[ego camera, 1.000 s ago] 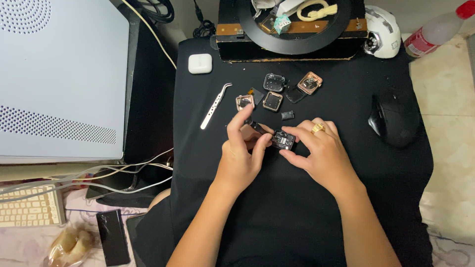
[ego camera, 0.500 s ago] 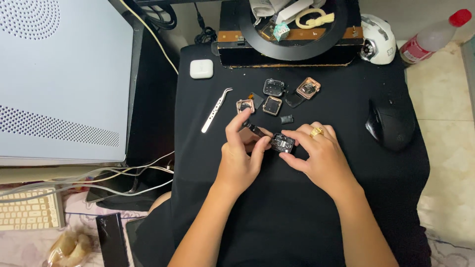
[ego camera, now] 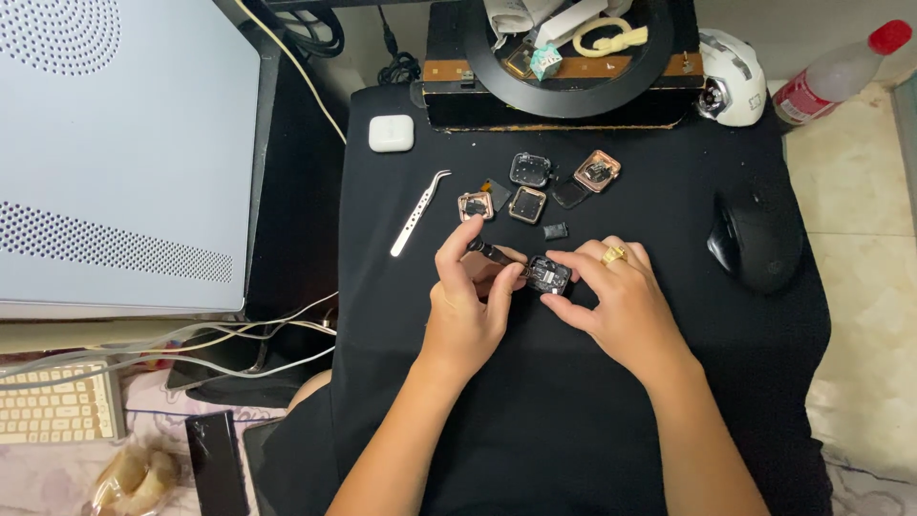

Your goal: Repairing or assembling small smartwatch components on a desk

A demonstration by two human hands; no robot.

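Observation:
My left hand (ego camera: 468, 301) grips a small dark screwdriver (ego camera: 492, 253), its tip pointing right into a small black square watch body (ego camera: 548, 274). My right hand (ego camera: 616, 301), with a gold ring on one finger, pinches that watch body against the black mat (ego camera: 573, 411). Just beyond my hands lie several opened square watch cases: a copper one (ego camera: 475, 205), a second copper frame (ego camera: 526, 204), a dark one (ego camera: 529, 169) and a rose-coloured one (ego camera: 597, 171). A tiny dark part (ego camera: 555, 230) sits between them and my fingers.
Silver tweezers (ego camera: 418, 212) lie left of the cases. A white earbud case (ego camera: 392, 133) sits at the mat's far left. A black mouse (ego camera: 759, 237) rests at the right. A ring lamp on a box (ego camera: 564, 96) stands at the back, a computer tower (ego camera: 115, 153) at the left.
Both hands stay on the watch body and screwdriver; only slight finger shifts show. The view has drifted a little.

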